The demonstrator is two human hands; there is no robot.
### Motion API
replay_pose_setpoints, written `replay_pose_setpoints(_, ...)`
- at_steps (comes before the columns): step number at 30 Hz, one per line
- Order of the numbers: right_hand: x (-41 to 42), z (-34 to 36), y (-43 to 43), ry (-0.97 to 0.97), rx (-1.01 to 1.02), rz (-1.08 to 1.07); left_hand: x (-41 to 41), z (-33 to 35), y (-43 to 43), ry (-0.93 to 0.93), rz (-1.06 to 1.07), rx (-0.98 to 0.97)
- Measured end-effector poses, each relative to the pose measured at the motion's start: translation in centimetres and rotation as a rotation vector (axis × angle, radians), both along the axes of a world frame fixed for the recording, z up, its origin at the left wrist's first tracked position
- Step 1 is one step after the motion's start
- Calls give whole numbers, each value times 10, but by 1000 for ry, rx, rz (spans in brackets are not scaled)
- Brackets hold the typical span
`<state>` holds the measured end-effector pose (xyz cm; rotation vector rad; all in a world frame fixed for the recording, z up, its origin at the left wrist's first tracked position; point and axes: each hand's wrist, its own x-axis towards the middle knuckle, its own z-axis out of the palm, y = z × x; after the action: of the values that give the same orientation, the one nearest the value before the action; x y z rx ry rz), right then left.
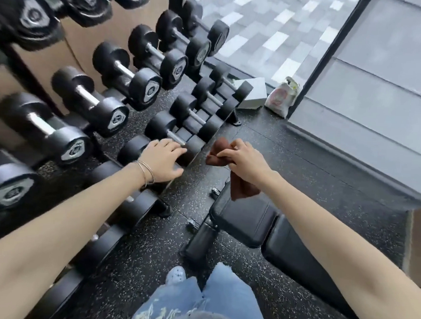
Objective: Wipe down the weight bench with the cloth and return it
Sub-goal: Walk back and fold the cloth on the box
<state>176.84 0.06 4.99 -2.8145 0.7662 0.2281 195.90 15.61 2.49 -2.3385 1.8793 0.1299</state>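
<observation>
The right hand [244, 161] is gripping a crumpled brown cloth [243, 189] above the black padded weight bench [245, 220]; the left hand [163, 160], fingers straight, is reaching over a black dumbbell [133, 148].

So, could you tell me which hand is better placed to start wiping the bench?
Right. The right hand grips the cloth, which hangs just over the bench in this view. The left hand holds nothing and reaches out over the dumbbells, away from the bench.

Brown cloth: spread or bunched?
Bunched. The brown fabric cloth hangs crumpled from the right hand, pinched in its fingers, not spread on the black padded weight bench.
</observation>
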Motion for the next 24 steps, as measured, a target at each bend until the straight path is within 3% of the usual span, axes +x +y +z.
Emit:
replay_pose_setpoints(9,22,11,7,5,-17,242,-14,17,45,-41,255,-84)
replay_pose_setpoints(15,12,16,-3,16,-62,439,-69,22,67,-2,470,-162)
replay_pose_setpoints(24,6,11,42,42,-65,792,-163,14,139,13,816,-98)
